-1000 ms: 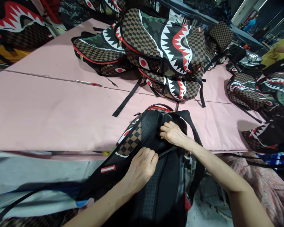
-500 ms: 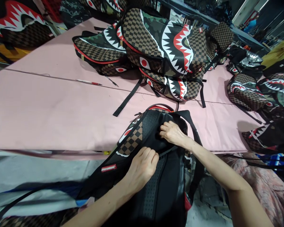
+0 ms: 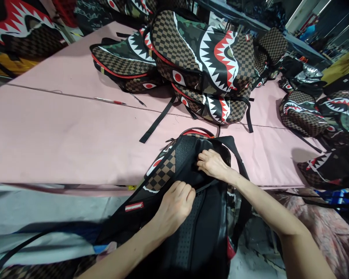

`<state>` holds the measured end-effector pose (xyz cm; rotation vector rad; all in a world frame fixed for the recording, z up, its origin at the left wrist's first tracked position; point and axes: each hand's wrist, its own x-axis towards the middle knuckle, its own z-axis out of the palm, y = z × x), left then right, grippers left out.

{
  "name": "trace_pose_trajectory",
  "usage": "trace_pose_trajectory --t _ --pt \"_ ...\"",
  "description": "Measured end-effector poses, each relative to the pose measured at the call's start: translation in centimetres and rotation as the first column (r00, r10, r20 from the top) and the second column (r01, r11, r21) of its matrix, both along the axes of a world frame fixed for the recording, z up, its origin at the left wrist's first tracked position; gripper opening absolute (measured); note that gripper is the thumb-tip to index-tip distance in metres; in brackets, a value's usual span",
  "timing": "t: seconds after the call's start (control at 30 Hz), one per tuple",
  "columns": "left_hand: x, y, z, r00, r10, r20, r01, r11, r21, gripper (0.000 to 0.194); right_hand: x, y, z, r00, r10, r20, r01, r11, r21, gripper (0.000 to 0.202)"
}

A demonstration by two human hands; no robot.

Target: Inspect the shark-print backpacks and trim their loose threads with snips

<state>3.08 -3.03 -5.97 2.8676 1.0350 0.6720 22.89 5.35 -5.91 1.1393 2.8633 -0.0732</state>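
A black backpack (image 3: 211,228) with a brown checkered side panel (image 3: 164,170) leans against the table edge, its padded back and shoulder straps towards me. My left hand (image 3: 178,199) is closed in a fist on the black fabric at the middle of the back, by the edge of an opening. Higher up, near the top handle, my right hand (image 3: 211,162) has its fingers curled into the black material. The fingertips of both hands are hidden, so any small thing between them does not show. A red-and-white label (image 3: 134,206) sits on the left shoulder strap.
Shark-mouth backpacks (image 3: 203,54) are heaped on the pink table (image 3: 61,135) beyond my hands. More backpacks (image 3: 304,112) lie at the right. A red-and-white pen-like tool (image 3: 110,101) rests near a seam in the tabletop. Patterned pink cloth (image 3: 317,221) hangs at the lower right.
Almost nothing differs. Both hands keep their grip and place on the backpack, and the view has shifted very slightly.
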Motion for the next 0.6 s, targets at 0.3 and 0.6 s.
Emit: trace_pose_trajectory --t 0.3,0.6 --pt "-2.1 -1.2 2.3 0.996 -0.019 0.091 0.013 0.998 0.065 0.02 -0.3 -1.7 4.9 0.879 -0.261 -0.4 0.21 0.963 -0.166 0.029" --pt "-8.7 -8.6 7.1 0.977 -0.192 0.097 0.16 0.951 0.264 0.031 -3.6 -11.6 14.9 0.941 -0.221 -0.255 0.068 0.865 -0.497 0.019"
